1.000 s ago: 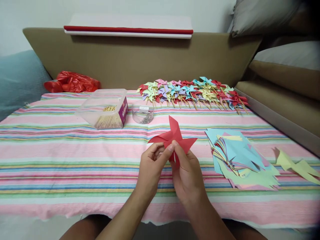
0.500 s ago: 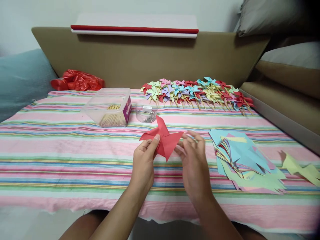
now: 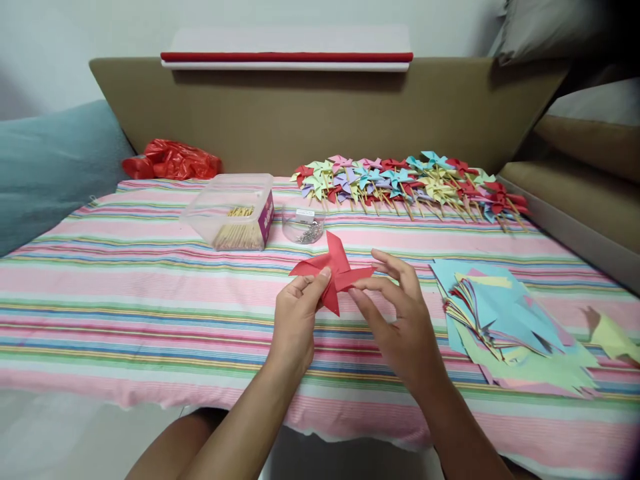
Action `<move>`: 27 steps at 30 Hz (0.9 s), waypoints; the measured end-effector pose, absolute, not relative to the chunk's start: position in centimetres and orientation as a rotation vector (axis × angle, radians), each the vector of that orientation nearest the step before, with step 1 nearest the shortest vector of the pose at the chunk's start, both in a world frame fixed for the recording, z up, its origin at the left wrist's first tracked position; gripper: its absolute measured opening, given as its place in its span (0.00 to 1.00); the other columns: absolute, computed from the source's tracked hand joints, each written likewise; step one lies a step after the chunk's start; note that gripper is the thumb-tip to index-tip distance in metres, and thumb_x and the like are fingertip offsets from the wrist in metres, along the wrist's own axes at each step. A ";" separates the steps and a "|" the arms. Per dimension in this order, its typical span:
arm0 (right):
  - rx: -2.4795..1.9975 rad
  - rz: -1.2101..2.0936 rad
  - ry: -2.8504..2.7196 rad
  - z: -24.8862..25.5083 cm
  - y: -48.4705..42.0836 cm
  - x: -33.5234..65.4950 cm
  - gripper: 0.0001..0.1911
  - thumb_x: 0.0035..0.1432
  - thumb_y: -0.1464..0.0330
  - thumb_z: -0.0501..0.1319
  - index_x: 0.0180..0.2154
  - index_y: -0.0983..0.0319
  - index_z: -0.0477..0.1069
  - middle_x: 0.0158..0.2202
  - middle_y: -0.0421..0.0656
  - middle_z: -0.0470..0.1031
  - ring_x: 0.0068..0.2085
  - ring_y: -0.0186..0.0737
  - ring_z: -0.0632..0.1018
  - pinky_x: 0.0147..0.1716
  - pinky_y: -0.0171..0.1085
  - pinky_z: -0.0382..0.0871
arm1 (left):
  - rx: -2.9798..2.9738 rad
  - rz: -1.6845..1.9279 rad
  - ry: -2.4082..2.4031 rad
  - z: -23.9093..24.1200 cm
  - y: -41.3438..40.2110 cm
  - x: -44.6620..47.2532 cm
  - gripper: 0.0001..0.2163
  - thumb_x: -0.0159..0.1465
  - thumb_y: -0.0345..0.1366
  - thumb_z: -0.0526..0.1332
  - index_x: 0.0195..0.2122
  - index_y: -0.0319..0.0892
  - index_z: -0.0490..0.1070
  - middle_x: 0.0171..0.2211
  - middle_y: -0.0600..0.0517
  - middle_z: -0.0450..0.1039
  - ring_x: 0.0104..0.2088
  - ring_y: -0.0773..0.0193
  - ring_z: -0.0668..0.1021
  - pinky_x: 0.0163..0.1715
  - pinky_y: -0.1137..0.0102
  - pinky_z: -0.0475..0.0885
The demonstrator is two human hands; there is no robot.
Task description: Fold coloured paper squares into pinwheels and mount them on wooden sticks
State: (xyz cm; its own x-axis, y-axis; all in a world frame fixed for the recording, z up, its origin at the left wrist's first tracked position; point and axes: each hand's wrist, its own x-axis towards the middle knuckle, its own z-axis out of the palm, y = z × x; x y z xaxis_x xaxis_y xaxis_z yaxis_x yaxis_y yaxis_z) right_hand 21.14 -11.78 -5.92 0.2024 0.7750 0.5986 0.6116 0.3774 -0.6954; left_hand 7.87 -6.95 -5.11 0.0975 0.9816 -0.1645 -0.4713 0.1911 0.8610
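Observation:
A red paper pinwheel (image 3: pixel 338 261) with folded blades and no stick showing is held up over the striped cloth. My left hand (image 3: pixel 300 310) pinches it near the centre, thumb on top. At its right-hand blade is my right hand (image 3: pixel 400 307), fingers apart, with the fingertips at or touching the blade's edge. Beyond the pinwheel stands a round clear container (image 3: pixel 303 230) of small metal pins. Left of that, a clear plastic box (image 3: pixel 225 193) lies with thin wooden sticks inside.
Finished pinwheels on sticks (image 3: pixel 400 183) lie in a heap at the back. Cut coloured paper sheets (image 3: pixel 520 320) are stacked at the right, near a loose yellow paper piece (image 3: pixel 613 337). A red plastic bag (image 3: pixel 180 160) sits at the back left, beside a blue cushion (image 3: pixel 55 173).
My right fingers have spread and come against the right blade, which now looks narrower and turned. My left hand keeps its pinch. The whole view has shifted slightly.

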 end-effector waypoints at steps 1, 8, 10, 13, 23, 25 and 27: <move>-1.319 0.209 -1.438 -5.8 -11.8 21.1 0.05 0.64 0.64 0.63 0.38 0.56 0.78 0.60 0.48 0.66 0.62 0.49 0.70 0.60 0.55 0.65 | 0.759 1.237 0.889 -5.1 -7.0 7.9 0.12 0.54 0.40 0.74 0.26 0.37 0.77 0.24 0.53 0.75 0.27 0.69 0.74 0.33 0.74 0.70; -1.389 0.373 -1.190 -5.7 -11.7 21.1 0.06 0.59 0.60 0.67 0.35 0.54 0.81 0.55 0.47 0.71 0.60 0.51 0.72 0.61 0.57 0.64 | 0.930 1.210 0.912 -4.9 -7.5 8.1 0.12 0.56 0.41 0.73 0.26 0.37 0.78 0.26 0.52 0.77 0.29 0.68 0.74 0.33 0.74 0.68; -1.399 0.396 -1.164 -5.7 -11.7 21.1 0.06 0.57 0.60 0.68 0.34 0.54 0.81 0.55 0.47 0.72 0.60 0.51 0.72 0.60 0.57 0.65 | 0.960 1.205 0.928 -4.8 -7.6 8.1 0.12 0.56 0.42 0.73 0.26 0.37 0.78 0.26 0.52 0.76 0.29 0.68 0.74 0.32 0.73 0.68; -1.396 0.441 -1.147 -5.7 -11.8 21.0 0.07 0.58 0.59 0.67 0.34 0.54 0.81 0.55 0.47 0.71 0.60 0.51 0.71 0.60 0.58 0.65 | 0.987 1.197 0.933 -4.8 -7.6 8.1 0.12 0.56 0.42 0.73 0.26 0.38 0.78 0.25 0.53 0.75 0.28 0.67 0.73 0.31 0.73 0.67; -1.402 0.424 -1.117 -5.6 -11.5 20.6 0.07 0.57 0.60 0.68 0.33 0.56 0.80 0.53 0.48 0.71 0.59 0.51 0.72 0.59 0.56 0.67 | 1.024 1.161 0.940 -4.8 -7.8 8.1 0.13 0.58 0.43 0.72 0.26 0.38 0.78 0.25 0.52 0.75 0.29 0.65 0.73 0.32 0.72 0.68; -1.408 0.407 -1.103 -5.6 -11.5 20.4 0.07 0.57 0.61 0.68 0.32 0.57 0.79 0.52 0.48 0.72 0.58 0.52 0.73 0.58 0.56 0.67 | 1.025 1.153 0.937 -4.8 -7.9 8.1 0.12 0.58 0.43 0.71 0.26 0.38 0.78 0.26 0.51 0.76 0.30 0.65 0.74 0.32 0.71 0.68; -1.399 0.382 -1.098 -5.6 -11.4 20.2 0.07 0.57 0.61 0.67 0.32 0.58 0.79 0.51 0.49 0.72 0.58 0.51 0.73 0.57 0.56 0.68 | 1.021 1.153 0.927 -4.8 -7.9 8.1 0.12 0.58 0.42 0.71 0.26 0.38 0.78 0.26 0.51 0.76 0.30 0.65 0.74 0.33 0.71 0.68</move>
